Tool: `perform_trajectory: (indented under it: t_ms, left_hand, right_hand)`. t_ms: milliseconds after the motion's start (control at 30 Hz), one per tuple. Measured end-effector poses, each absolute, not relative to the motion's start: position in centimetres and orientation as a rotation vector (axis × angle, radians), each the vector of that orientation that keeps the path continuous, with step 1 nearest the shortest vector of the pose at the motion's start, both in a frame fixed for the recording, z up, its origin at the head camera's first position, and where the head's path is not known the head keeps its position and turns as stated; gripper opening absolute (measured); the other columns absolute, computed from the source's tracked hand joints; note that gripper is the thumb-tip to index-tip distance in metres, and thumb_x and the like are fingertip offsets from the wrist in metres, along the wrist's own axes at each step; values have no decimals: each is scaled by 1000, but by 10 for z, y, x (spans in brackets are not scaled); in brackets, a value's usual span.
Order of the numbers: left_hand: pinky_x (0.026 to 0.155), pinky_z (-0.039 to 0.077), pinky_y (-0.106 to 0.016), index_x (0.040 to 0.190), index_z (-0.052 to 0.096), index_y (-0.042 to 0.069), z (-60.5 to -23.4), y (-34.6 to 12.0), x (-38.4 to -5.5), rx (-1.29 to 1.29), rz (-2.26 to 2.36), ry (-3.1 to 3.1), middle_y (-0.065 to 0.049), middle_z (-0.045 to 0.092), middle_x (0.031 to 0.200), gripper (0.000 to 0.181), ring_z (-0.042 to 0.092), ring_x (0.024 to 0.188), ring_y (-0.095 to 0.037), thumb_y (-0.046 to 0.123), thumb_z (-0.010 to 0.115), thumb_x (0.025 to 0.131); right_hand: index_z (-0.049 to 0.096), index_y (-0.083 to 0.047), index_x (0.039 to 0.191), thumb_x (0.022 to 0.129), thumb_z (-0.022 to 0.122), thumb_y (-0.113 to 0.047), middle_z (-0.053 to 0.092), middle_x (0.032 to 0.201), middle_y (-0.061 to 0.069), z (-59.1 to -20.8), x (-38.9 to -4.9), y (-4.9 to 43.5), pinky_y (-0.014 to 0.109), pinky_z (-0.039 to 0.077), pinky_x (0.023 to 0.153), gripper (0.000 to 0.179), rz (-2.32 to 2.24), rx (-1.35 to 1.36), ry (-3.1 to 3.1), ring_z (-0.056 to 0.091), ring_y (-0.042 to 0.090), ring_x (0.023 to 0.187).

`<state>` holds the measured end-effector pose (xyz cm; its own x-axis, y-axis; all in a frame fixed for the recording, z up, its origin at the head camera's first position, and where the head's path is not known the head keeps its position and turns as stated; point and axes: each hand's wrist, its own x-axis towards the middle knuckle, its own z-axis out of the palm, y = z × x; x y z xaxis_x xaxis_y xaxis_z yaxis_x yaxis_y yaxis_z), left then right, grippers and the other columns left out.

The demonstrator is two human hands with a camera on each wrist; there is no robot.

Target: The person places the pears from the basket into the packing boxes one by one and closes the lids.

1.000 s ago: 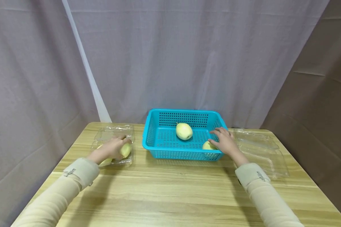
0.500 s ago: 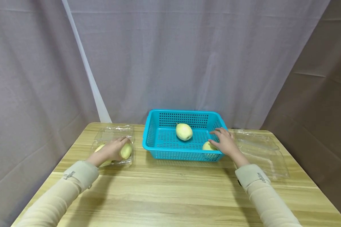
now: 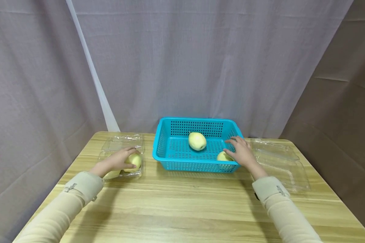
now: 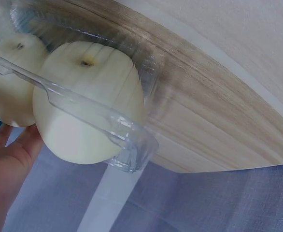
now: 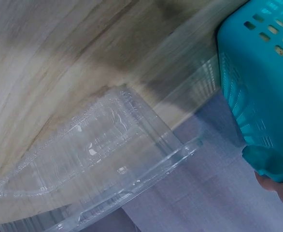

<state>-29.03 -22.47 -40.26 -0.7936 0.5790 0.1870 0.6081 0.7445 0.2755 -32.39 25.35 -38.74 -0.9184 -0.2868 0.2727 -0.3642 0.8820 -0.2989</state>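
At the left, my left hand point(image 3: 118, 160) curls its thumb and fingers around a pale yellow pear point(image 3: 134, 161) inside a clear plastic clamshell box point(image 3: 121, 143). Beside it lies another pear point(image 3: 112, 174), partly under the hand; the left wrist view shows this nearer pear point(image 4: 88, 106) large behind the clear wall. My right hand point(image 3: 241, 152) reaches over the right rim of a blue plastic basket point(image 3: 194, 166), fingers spread and loosely bent. Near its thumb sits a pear point(image 3: 223, 156), partly hidden by the front wall. One more pear point(image 3: 197, 141) lies mid-basket.
Right of the basket lies a second clear clamshell box point(image 3: 281, 165), opened out flat, with no fruit visible in it. Everything stands on a wooden table point(image 3: 176, 206) with grey curtains point(image 3: 182, 60) behind.
My left hand has shifted slightly to the left, and its thumb and fingers now close about the right-hand pear in the box. The right hand stays put at the basket rim.
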Motion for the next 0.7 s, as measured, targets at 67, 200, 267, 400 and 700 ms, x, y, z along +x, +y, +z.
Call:
perform_trajectory:
  t_ms: [67, 200, 267, 400, 700]
  left_hand:
    - [99, 40, -61, 118, 56, -2, -402, -225, -289, -972, -500, -2851, -31, 51, 126, 46, 49, 116, -49, 18, 73, 80]
    - [101, 37, -62, 120, 55, -2, -401, -224, -288, -957, -509, -2868, -31, 49, 130, 45, 47, 119, -50, 19, 71, 83]
    - [101, 37, -62, 121, 54, -1, -401, -224, -289, -941, -522, -2878, -32, 47, 131, 49, 45, 121, -51, 19, 72, 81]
    - [95, 42, -63, 121, 54, 1, -403, -224, -291, -919, -525, -2880, -32, 47, 130, 59, 48, 117, -51, 13, 80, 69]
    - [85, 51, -55, 116, 58, 2, -404, -227, -292, -899, -512, -2878, -29, 53, 124, 63, 56, 106, -46, 9, 84, 59]
  right_hand:
    - [55, -1, 126, 93, 58, -25, 40, 139, 28, -387, -323, 254, 68, 17, 107, 41, 513, 499, -2814, 26, 48, 134]
    - [58, 0, 122, 95, 55, -21, 44, 136, 27, -387, -322, 254, 66, 25, 105, 35, 466, 509, -2769, 33, 46, 131]
    - [59, 1, 119, 95, 55, -20, 47, 133, 27, -387, -321, 253, 65, 29, 104, 33, 420, 510, -2743, 37, 46, 128]
    - [61, 2, 116, 94, 55, -20, 50, 131, 27, -386, -321, 253, 63, 33, 102, 31, 358, 500, -2712, 41, 46, 126]
    - [61, 3, 116, 95, 55, -20, 49, 131, 28, -386, -320, 251, 63, 33, 103, 32, 383, 486, -2727, 39, 46, 127]
